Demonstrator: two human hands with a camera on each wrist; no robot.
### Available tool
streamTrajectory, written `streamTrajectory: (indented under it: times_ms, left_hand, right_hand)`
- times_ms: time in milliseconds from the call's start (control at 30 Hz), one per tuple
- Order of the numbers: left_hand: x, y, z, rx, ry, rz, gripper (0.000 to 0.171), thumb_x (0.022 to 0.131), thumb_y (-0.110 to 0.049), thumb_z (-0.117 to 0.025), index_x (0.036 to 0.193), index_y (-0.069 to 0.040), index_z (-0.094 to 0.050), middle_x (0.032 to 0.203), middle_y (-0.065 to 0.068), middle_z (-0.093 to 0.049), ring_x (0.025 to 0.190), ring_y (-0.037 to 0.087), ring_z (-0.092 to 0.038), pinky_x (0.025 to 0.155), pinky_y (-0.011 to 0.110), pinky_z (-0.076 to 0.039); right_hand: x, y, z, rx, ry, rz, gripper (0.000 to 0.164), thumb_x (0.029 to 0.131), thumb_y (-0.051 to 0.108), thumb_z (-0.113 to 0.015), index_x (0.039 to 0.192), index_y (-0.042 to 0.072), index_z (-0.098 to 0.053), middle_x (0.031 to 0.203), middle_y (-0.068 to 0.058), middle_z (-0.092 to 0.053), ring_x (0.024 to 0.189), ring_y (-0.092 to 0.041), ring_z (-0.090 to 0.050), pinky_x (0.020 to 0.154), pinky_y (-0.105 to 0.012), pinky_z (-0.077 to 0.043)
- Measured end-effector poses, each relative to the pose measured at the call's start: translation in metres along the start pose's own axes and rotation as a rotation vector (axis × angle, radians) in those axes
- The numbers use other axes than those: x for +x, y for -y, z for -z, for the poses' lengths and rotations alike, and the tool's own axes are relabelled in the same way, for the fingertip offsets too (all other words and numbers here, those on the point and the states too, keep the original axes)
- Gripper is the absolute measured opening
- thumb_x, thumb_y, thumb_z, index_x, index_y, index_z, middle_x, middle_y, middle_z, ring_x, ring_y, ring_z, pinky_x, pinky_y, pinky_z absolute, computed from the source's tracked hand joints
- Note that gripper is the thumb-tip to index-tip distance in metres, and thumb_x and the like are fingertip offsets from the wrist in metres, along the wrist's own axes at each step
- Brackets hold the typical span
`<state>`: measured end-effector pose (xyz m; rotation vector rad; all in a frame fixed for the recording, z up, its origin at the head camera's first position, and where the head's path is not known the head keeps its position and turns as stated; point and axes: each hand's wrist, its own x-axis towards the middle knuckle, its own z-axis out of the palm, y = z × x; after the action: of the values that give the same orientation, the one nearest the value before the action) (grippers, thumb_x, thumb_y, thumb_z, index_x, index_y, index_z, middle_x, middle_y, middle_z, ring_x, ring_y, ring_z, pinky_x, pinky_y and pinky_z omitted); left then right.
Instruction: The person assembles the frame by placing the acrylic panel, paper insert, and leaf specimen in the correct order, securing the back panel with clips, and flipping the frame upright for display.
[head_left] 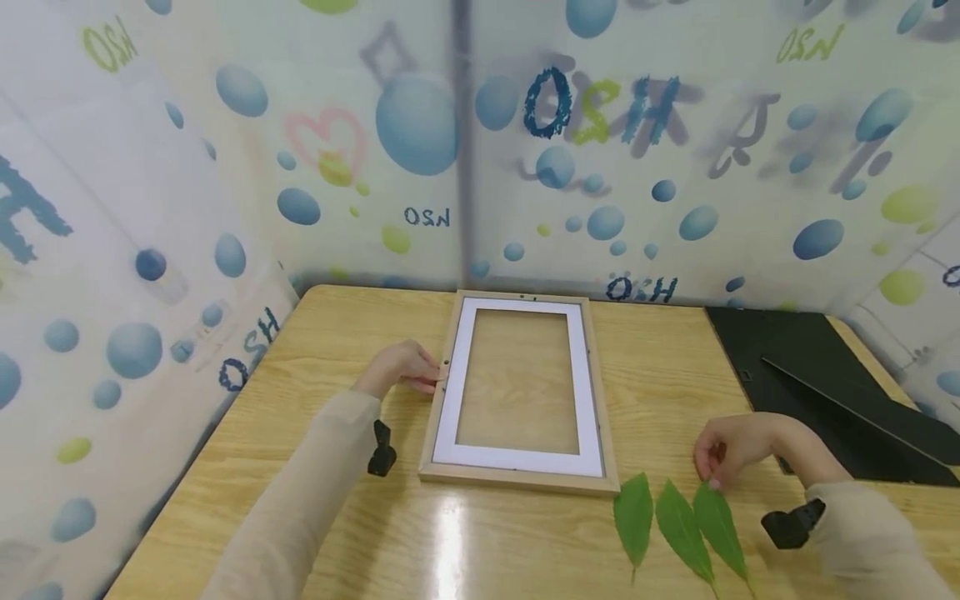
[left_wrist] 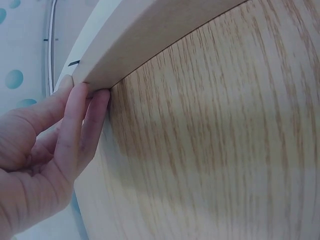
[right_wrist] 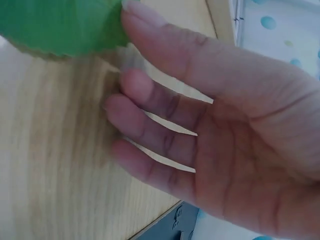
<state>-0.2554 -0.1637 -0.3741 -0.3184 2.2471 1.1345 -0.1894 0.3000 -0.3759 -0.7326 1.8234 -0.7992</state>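
Observation:
A light wooden picture frame with a white mat lies flat on the wooden table. At its left side, my left hand holds the frame's edge, thumb near the top and fingertips against the outer side, as the left wrist view shows. Three green leaves lie in a row at the front right: a left leaf, a middle leaf and a right leaf. My right hand pinches the tip of the right leaf; its other fingers are loosely curled, and the index finger is mostly hidden in the right wrist view.
A black backing board with a propped stand flap lies on the table's right side. Behind the table hangs a curtain printed with blue and green bubbles; it also runs along the left and right sides.

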Motion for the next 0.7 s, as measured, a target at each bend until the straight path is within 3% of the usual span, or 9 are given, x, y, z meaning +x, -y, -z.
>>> streamTrajectory:
  times_ms: [133, 300, 500, 700]
  left_hand:
    - [0.001, 0.002, -0.001, -0.005, 0.002, 0.002, 0.029, 0.085, -0.010, -0.064, 0.107, 0.007, -0.056, 0.081, 0.006, -0.057, 0.057, 0.006, -0.059, 0.063, 0.018, -0.056]
    - [0.001, 0.003, 0.000, 0.008, -0.004, 0.008, 0.028, 0.085, -0.010, -0.064, 0.107, 0.006, -0.057, 0.080, 0.005, -0.057, 0.056, 0.006, -0.058, 0.062, 0.018, -0.056]
    - [0.004, 0.004, 0.000, 0.022, -0.010, 0.010, 0.028, 0.084, -0.012, -0.065, 0.107, 0.005, -0.059, 0.077, 0.004, -0.059, 0.055, 0.005, -0.058, 0.061, 0.017, -0.055]
    - [0.005, 0.004, -0.001, 0.006, 0.002, -0.011, 0.028, 0.085, -0.010, -0.064, 0.107, 0.007, -0.059, 0.076, 0.003, -0.058, 0.056, 0.005, -0.058, 0.061, 0.017, -0.055]
  right_hand:
    - [-0.002, 0.000, 0.000, 0.032, -0.047, -0.134, 0.018, 0.083, 0.005, -0.061, 0.082, -0.012, -0.054, 0.070, 0.004, -0.054, 0.061, -0.002, -0.048, 0.056, -0.016, -0.041]
    - [0.002, 0.003, -0.001, 0.065, -0.229, -0.330, 0.011, 0.088, 0.008, -0.056, 0.088, 0.001, -0.049, 0.080, -0.005, -0.055, 0.071, -0.016, -0.058, 0.065, -0.030, -0.053]
    - [0.010, 0.001, 0.005, 0.095, -0.332, -0.302, 0.015, 0.091, 0.010, -0.053, 0.097, -0.003, -0.047, 0.082, -0.005, -0.052, 0.069, -0.015, -0.053, 0.062, -0.030, -0.052]
    - [0.014, -0.001, 0.015, 0.062, -0.452, -0.271, 0.036, 0.091, 0.016, -0.056, 0.112, -0.013, -0.052, 0.083, -0.001, -0.059, 0.067, -0.010, -0.056, 0.060, -0.028, -0.054]
